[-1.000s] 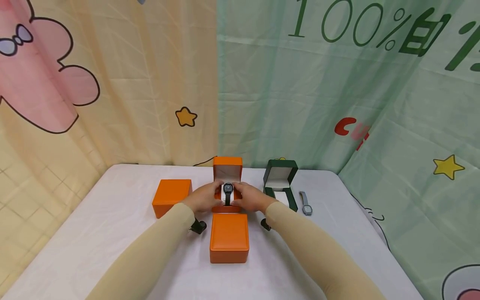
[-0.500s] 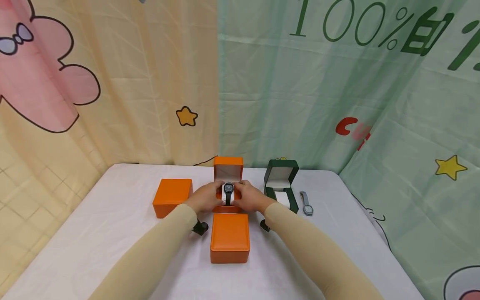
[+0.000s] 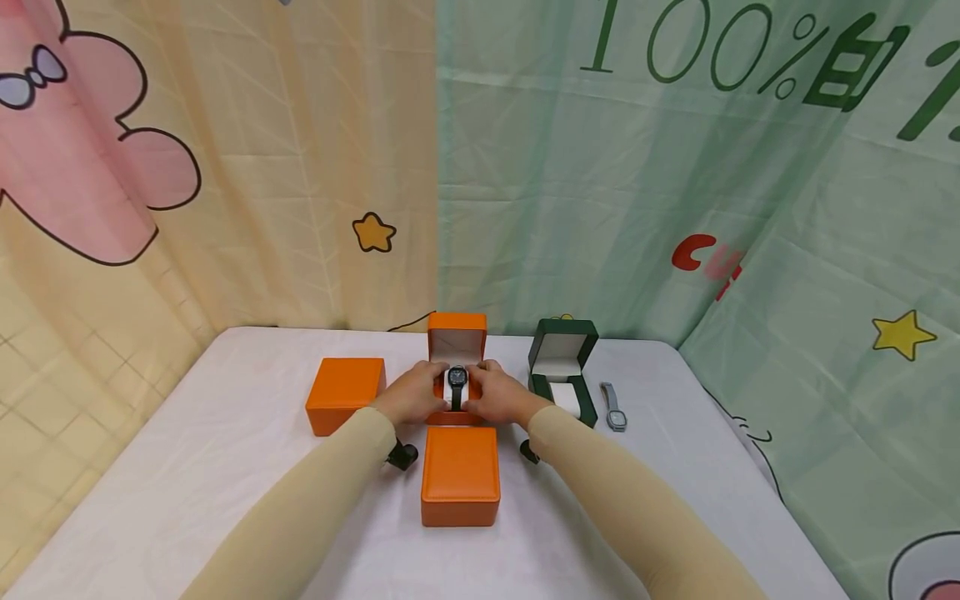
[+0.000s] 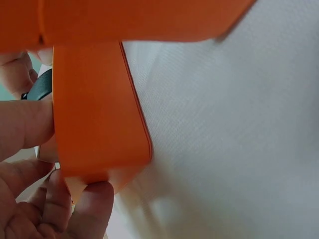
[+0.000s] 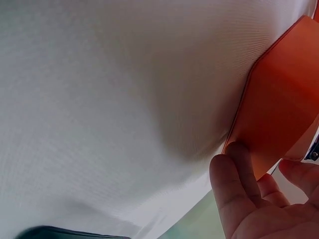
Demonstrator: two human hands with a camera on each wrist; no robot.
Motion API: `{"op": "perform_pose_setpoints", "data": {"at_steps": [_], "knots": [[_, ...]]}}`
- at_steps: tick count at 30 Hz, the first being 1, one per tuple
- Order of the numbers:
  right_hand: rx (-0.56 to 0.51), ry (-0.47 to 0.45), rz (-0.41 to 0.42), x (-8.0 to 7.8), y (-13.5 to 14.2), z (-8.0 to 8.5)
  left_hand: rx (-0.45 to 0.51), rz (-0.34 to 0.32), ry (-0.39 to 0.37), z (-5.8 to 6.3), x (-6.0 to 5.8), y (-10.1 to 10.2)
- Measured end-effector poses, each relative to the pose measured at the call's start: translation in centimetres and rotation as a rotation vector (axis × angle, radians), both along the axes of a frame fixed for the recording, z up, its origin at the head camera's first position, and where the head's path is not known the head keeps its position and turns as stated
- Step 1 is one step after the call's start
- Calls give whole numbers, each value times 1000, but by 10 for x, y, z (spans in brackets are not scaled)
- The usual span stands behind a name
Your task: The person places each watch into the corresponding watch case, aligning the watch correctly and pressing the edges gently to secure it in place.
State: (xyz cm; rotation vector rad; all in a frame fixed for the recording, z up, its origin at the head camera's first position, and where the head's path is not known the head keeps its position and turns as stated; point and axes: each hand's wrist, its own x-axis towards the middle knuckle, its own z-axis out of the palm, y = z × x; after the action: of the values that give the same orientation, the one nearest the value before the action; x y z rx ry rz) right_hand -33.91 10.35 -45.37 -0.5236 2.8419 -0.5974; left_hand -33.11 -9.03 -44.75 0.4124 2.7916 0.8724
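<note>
A black-strapped wristwatch (image 3: 457, 378) sits on a white cushion (image 3: 447, 395) in an open orange watch box (image 3: 457, 322), its lid standing up at the back. My left hand (image 3: 410, 393) holds the cushion and watch from the left, and my right hand (image 3: 500, 395) does so from the right. In the left wrist view, fingers of the left hand (image 4: 32, 199) curl at the box's side, one fingertip against its orange wall (image 4: 94, 109). From the right wrist, two fingers of the right hand (image 5: 269, 214) rest against the outside of the box (image 5: 279, 94).
A closed orange box (image 3: 460, 475) stands in front, another orange box (image 3: 346, 393) to the left. On the right is an open green watch box (image 3: 562, 342) with a white cushion (image 3: 564, 397), beside a grey watch (image 3: 612, 407). White cloth (image 3: 225, 467) covers the table; curtains hang behind.
Both hands stay at the watch and cushion with hardly any movement. The whole head view shifts very slightly.
</note>
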Motion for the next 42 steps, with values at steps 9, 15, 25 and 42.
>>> {"op": "perform_pose_setpoints", "data": {"at_steps": [9,15,25,42], "knots": [[5,-17,39,2,3,1,2,11,-14,-4,-3,-1],[1,-8,27,3,2,1,-6,-1,-17,-4,-5,-1],[-7,24,16,1,5,-2,-33,-14,-7,-6,-3,-1],[90,22,-29,5,-1,2,34,32,6,-8,-3,-3]]}}
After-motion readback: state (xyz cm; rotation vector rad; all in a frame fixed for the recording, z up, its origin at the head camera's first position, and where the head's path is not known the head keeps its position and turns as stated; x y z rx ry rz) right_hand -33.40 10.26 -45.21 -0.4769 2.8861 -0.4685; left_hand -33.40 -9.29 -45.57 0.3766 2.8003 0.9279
